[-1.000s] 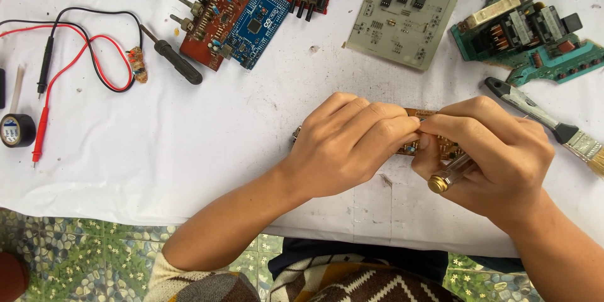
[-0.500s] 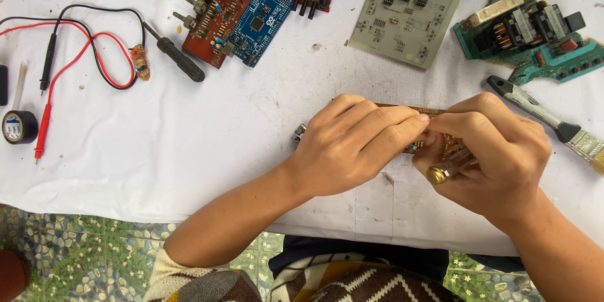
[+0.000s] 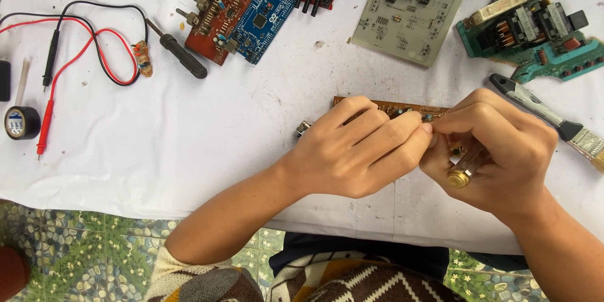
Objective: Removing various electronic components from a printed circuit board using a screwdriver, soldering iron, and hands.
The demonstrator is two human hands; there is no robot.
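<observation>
A long brown circuit board (image 3: 391,107) lies on the white cloth, mostly hidden under both hands. My left hand (image 3: 358,148) rests over the board's left part, its fingertips pinching at a small component near the board's middle. My right hand (image 3: 497,151) meets it there, fingers closed around a tool with a clear amber handle and brass end (image 3: 462,173). A small metal knob (image 3: 303,128) of the board sticks out left of my left hand.
Several circuit boards lie along the far edge: a red-brown one (image 3: 223,6), a blue one (image 3: 261,22), a grey-green one (image 3: 412,9) and a teal one (image 3: 535,34). A screwdriver (image 3: 179,53), red and black probe leads (image 3: 82,44), black tape (image 3: 22,123) and a brush (image 3: 553,123) surround the hands.
Both hands have stayed together over the brown board, with only small shifts of the fingers. More of the board's top edge shows now.
</observation>
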